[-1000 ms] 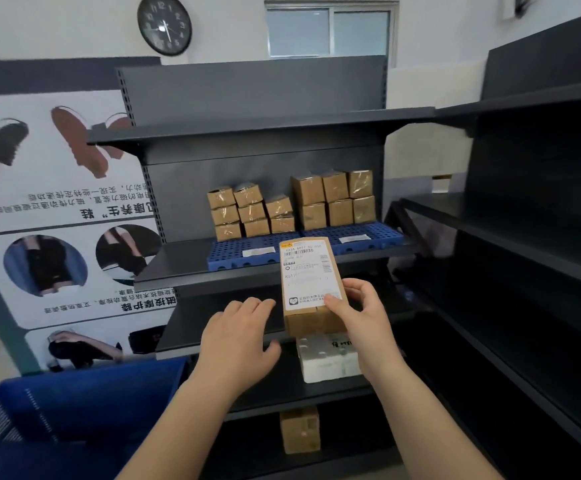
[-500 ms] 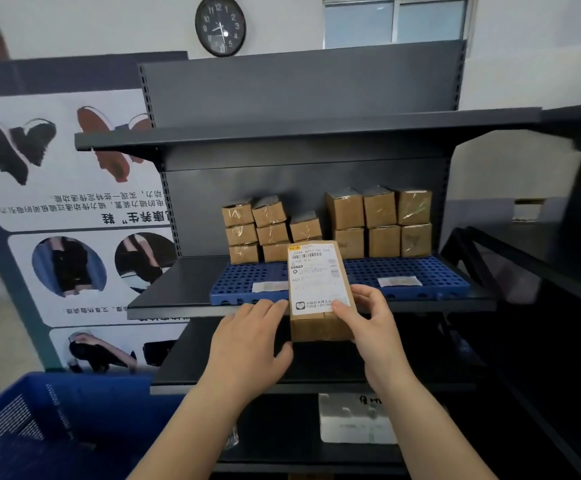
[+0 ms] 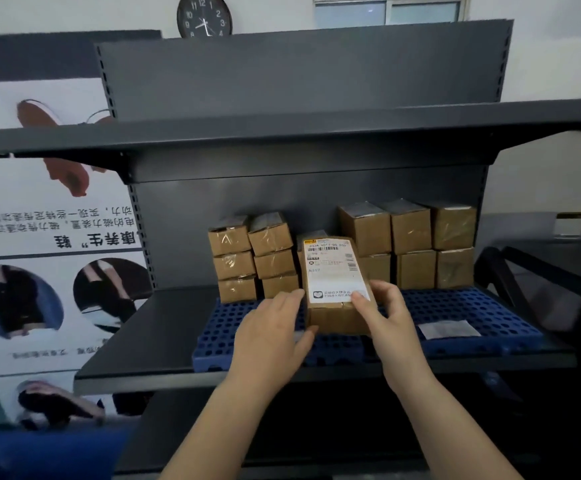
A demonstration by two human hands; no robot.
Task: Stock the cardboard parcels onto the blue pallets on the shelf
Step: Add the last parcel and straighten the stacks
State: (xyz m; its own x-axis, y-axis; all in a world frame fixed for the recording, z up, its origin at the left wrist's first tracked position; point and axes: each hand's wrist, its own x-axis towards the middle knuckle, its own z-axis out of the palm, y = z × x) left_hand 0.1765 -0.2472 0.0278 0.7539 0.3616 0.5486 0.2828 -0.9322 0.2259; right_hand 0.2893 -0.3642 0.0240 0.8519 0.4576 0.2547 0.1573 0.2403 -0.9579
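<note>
I see the parcel (image 3: 337, 285) held over the blue pallets (image 3: 455, 317) on the middle shelf (image 3: 143, 341), in front of the gap between the two stacked groups. Whether its underside already touches the pallet I can't tell; the near bottom edge looks just above or on the grid.

Hands: right hand (image 3: 384, 313) grips the parcel's right near corner, thumb on the label face, fingers wrapped round the side. Left hand (image 3: 275, 327) lies against the left side with fairly straight fingers, thumb under the near edge; more a steadying press than a grip. Hands are apart, the parcel between them.

Orientation: long axis runs front to back, near end toward me, far end toward the back panel. Label face (image 3: 332, 268) is up, tilted toward the camera, barcode end farthest from me.

Risks as I judge them:
- Slot is narrow. Left stack (image 3: 254, 258) and right stack (image 3: 406, 244) flank it closely; a skewed push could catch a corner and shove a column back or sideways.
- Upper left boxes already sit slightly crooked, so a knock there could topple them.
- A short stack sits behind the parcel, mostly hidden. If I slide in low, the parcel butts it; it likely has to go on top or stop in front.
- The hold is mostly one-sided. If the left hand slips, the parcel could pivot on the right.
- The perforated pallet surface may snag the leading edge when sliding.
</note>
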